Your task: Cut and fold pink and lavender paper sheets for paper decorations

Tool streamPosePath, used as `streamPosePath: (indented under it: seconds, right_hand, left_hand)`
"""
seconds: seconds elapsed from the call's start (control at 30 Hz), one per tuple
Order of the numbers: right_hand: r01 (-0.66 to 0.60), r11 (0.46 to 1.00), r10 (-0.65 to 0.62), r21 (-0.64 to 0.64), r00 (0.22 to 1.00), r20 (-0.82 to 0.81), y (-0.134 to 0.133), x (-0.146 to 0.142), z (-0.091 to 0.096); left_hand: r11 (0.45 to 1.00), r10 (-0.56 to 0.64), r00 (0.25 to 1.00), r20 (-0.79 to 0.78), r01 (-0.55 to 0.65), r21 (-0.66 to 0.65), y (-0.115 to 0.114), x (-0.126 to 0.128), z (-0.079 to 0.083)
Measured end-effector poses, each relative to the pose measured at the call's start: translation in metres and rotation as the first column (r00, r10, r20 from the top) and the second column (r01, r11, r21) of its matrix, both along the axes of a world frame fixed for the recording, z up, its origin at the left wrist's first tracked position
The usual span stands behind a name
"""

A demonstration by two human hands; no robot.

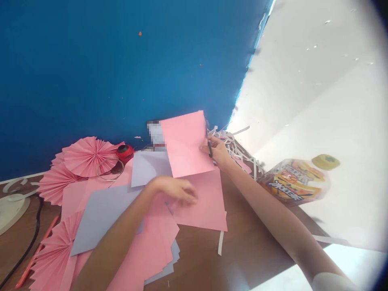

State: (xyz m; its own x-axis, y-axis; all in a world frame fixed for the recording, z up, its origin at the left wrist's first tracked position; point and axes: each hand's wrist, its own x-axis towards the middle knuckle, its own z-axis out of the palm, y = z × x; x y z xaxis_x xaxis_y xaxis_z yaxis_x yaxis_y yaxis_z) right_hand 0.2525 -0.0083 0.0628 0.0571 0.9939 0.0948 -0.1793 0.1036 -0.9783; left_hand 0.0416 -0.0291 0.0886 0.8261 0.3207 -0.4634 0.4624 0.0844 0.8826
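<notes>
My right hand (216,150) is closed on the right edge of a pink paper sheet (185,142) and holds it raised and tilted above the table; a dark tool, maybe scissors (210,149), shows in the same hand. My left hand (177,189) hovers low over a flat pink sheet (209,204), blurred by motion, with fingers bent downward. Nothing is visible in it. More pink and lilac sheets (103,212) lie under my left forearm.
Folded pink paper fans (87,155) lie at the left, with a red thread spool (125,152) and a wire ring (109,169). White paper strips (239,151) are piled at the back right. A yellow-capped plastic bottle (298,180) lies at the right. A blue wall stands behind.
</notes>
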Motion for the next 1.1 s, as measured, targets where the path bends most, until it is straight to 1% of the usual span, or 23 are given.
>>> streamPosePath:
  seconds: [0.03, 0.07, 0.1, 0.13, 0.17, 0.2, 0.23, 0.27, 0.3, 0.33, 0.37, 0.4, 0.43, 0.47, 0.53, 0.57, 0.6, 0.63, 0.73, 0.87, 0.97, 1.1]
  right_hand:
    - [-0.053, 0.998, 0.053, -0.044, 0.998, 0.014, -0.001, 0.000, 0.001]
    - [-0.110, 0.990, 0.114, -0.090, 0.993, 0.034, -0.002, -0.001, 0.001]
    - [-0.161, 0.978, 0.169, -0.129, 0.984, 0.054, -0.004, -0.003, 0.002]
    - [-0.202, 0.966, 0.215, -0.160, 0.974, 0.072, -0.005, -0.005, 0.002]
    - [-0.234, 0.955, 0.253, -0.184, 0.964, 0.088, -0.007, -0.006, 0.002]
    - [-0.258, 0.945, 0.282, -0.204, 0.954, 0.102, -0.008, -0.008, 0.002]
    - [-0.277, 0.935, 0.307, -0.220, 0.945, 0.116, -0.009, -0.009, 0.002]
    - [-0.295, 0.926, 0.330, -0.234, 0.935, 0.129, -0.009, -0.009, 0.002]
    - [-0.316, 0.917, 0.356, -0.246, 0.924, 0.142, -0.009, -0.009, 0.002]
    - [-0.335, 0.908, 0.380, -0.252, 0.912, 0.155, -0.009, -0.008, 0.001]
    - [-0.356, 0.899, 0.403, -0.254, 0.901, 0.163, -0.009, -0.007, 0.000]
    - [-0.379, 0.888, 0.428, -0.260, 0.888, 0.166, -0.008, -0.006, -0.001]
    - [-0.402, 0.875, 0.453, -0.269, 0.876, 0.164, -0.008, -0.006, -0.003]
    - [-0.420, 0.863, 0.473, -0.280, 0.866, 0.160, -0.008, -0.005, -0.004]
    - [-0.436, 0.850, 0.494, -0.296, 0.856, 0.156, -0.007, -0.005, -0.007]
    - [-0.438, 0.847, 0.498, -0.301, 0.852, 0.161, -0.008, -0.005, -0.007]
    - [-0.440, 0.845, 0.502, -0.305, 0.848, 0.168, -0.008, -0.005, -0.008]
    - [-0.447, 0.840, 0.512, -0.307, 0.840, 0.177, -0.009, -0.005, -0.008]
    - [-0.495, 0.810, 0.569, -0.316, 0.794, 0.215, -0.011, -0.003, -0.004]
    - [-0.537, 0.773, 0.630, -0.338, 0.713, 0.308, -0.014, 0.002, 0.003]
    - [-0.539, 0.761, 0.647, -0.361, 0.673, 0.358, -0.014, 0.006, 0.004]
    - [-0.524, 0.757, 0.651, -0.390, 0.653, 0.387, -0.013, 0.009, 0.005]
  left_hand:
    - [0.998, -0.055, 0.997, -0.047, 0.054, -0.020, 0.001, -0.011, 0.016]
    - [0.997, -0.077, 0.996, -0.049, 0.076, -0.005, 0.002, -0.021, 0.030]
    - [0.998, -0.047, 0.999, -0.020, 0.047, 0.040, 0.004, -0.031, 0.042]
    - [0.997, 0.025, 1.000, 0.013, -0.026, 0.079, 0.006, -0.039, 0.051]
    - [0.984, 0.139, 0.988, 0.061, -0.145, 0.108, 0.010, -0.046, 0.056]
    - [0.929, 0.318, 0.933, 0.167, -0.342, 0.139, 0.015, -0.051, 0.059]
    - [0.801, 0.513, 0.801, 0.309, -0.576, 0.164, 0.021, -0.053, 0.059]
    - [0.646, 0.634, 0.646, 0.426, -0.745, 0.167, 0.028, -0.053, 0.056]
    - [0.501, 0.689, 0.510, 0.515, -0.848, 0.170, 0.035, -0.052, 0.052]
    - [0.396, 0.692, 0.429, 0.581, -0.898, 0.191, 0.041, -0.049, 0.046]
    - [0.349, 0.674, 0.420, 0.608, -0.906, 0.239, 0.047, -0.045, 0.040]
    - [0.354, 0.652, 0.460, 0.604, -0.888, 0.294, 0.051, -0.041, 0.033]
    - [0.405, 0.638, 0.518, 0.570, -0.855, 0.324, 0.054, -0.037, 0.027]
    - [0.490, 0.634, 0.586, 0.505, -0.809, 0.324, 0.055, -0.034, 0.021]
    - [0.651, 0.607, 0.702, 0.373, -0.708, 0.274, 0.054, -0.029, 0.010]
    - [0.701, 0.590, 0.736, 0.332, -0.671, 0.241, 0.053, -0.028, 0.006]
    - [0.736, 0.572, 0.760, 0.307, -0.642, 0.217, 0.052, -0.028, 0.003]
    - [0.757, 0.556, 0.776, 0.297, -0.620, 0.206, 0.051, -0.028, 0.000]
    - [0.790, 0.522, 0.803, 0.289, -0.582, 0.191, 0.051, -0.030, -0.006]
    - [0.819, 0.515, 0.811, 0.278, -0.561, 0.119, 0.055, -0.031, -0.019]
    - [0.810, 0.539, 0.792, 0.286, -0.580, 0.081, 0.058, -0.029, -0.035]
    - [0.799, 0.568, 0.780, 0.262, -0.599, 0.055, 0.059, -0.025, -0.053]
